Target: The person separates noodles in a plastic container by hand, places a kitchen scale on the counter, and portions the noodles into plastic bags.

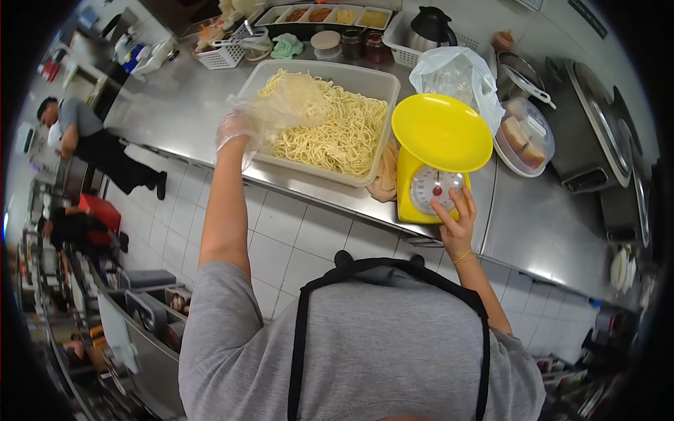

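Note:
My left hand (235,126), in a clear plastic glove, is closed on a thin clear plastic bag (270,123) at the left end of a translucent tub (246,88). The bag hangs over the heap of yellow noodles (333,133) in the tub; whether it contains any is unclear. Just right of the tub stands a yellow kitchen scale (411,186) with a bare round pan on top. My ungloved right hand (456,217) rests its spread fingertips against the lower right of the dial, holding nothing. A tan cloth (384,175) lies between tub and scale.
Behind the scale are a white plastic bag (456,74) and a lidded container of bread-like pieces (523,137). Jars (353,43) and topping trays (319,15) line the back. Dark cookers (590,133) stand at right. Another person (98,133) stands far left.

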`<action>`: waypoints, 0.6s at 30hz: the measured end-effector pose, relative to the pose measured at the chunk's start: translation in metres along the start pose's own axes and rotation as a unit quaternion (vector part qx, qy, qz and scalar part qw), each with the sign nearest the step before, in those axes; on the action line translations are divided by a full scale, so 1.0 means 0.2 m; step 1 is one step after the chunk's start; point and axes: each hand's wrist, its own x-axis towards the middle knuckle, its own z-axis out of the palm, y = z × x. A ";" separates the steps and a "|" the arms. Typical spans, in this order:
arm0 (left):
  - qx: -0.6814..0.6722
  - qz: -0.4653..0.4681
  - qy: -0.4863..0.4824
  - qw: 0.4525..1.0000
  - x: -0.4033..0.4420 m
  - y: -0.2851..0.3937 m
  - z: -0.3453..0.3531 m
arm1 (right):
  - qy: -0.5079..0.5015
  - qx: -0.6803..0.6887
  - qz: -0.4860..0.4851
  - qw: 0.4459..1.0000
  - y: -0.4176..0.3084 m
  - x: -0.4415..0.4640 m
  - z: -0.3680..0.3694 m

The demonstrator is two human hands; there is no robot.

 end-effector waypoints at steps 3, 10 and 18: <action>0.065 0.029 -0.074 0.995 0.06 -0.06 -0.04 | -0.012 -0.028 0.003 1.000 -0.09 0.09 0.01; 0.049 0.037 -0.012 0.998 0.19 -0.23 -0.03 | -0.031 -0.012 -0.008 0.999 -0.01 0.26 0.18; 0.044 0.084 0.041 0.995 0.40 -0.60 0.03 | -0.005 0.007 -0.023 1.000 0.04 0.63 0.49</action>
